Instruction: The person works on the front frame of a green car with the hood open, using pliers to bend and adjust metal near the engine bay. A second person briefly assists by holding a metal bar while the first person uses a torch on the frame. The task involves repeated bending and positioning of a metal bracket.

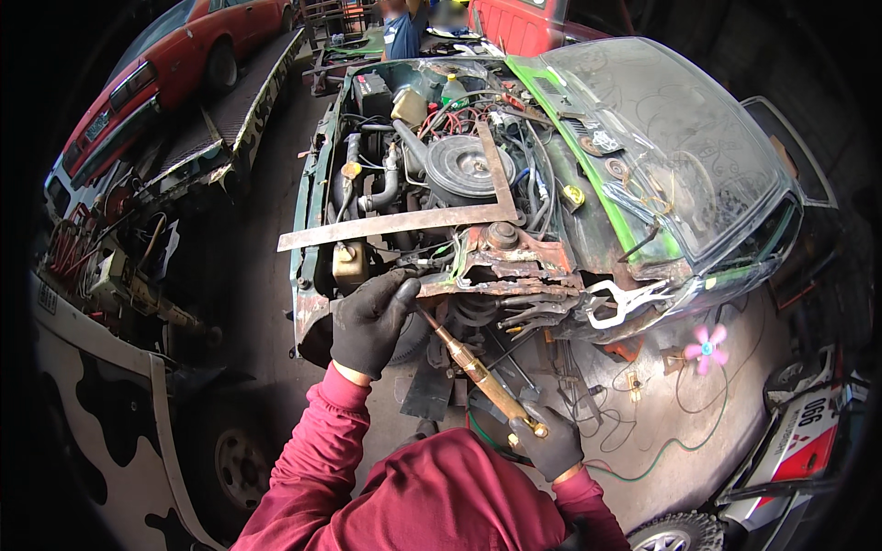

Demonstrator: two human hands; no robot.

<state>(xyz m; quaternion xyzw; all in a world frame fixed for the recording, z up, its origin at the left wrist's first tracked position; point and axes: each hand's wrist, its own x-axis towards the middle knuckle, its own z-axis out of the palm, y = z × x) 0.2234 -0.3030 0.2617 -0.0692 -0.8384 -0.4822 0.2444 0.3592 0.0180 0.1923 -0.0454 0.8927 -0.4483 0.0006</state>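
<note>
My right hand (555, 444), in a dark glove, is closed around the rear end of a brass gas torch (478, 370). The torch slants up and left, its thin copper-coloured tip close to my left hand (369, 321). That hand, gloved too, is held up with curled fingers at the rusty, torn edge of the car's inner fender (514, 264); what lies in its fingers is hidden. No flame shows at the tip. Just beyond, a flat metal carpenter's square (395, 226) lies across the engine bay, one arm over the round air cleaner (457, 167).
A hose (663, 453) and cables trail over the floor at right, near a pink-bladed fan (706, 350). Right of the bay is a dusty windshield (675, 138). A white, black-patched vehicle (110, 413) stands at left, a red car (175, 69) behind it. Another person (401, 35) is at the back.
</note>
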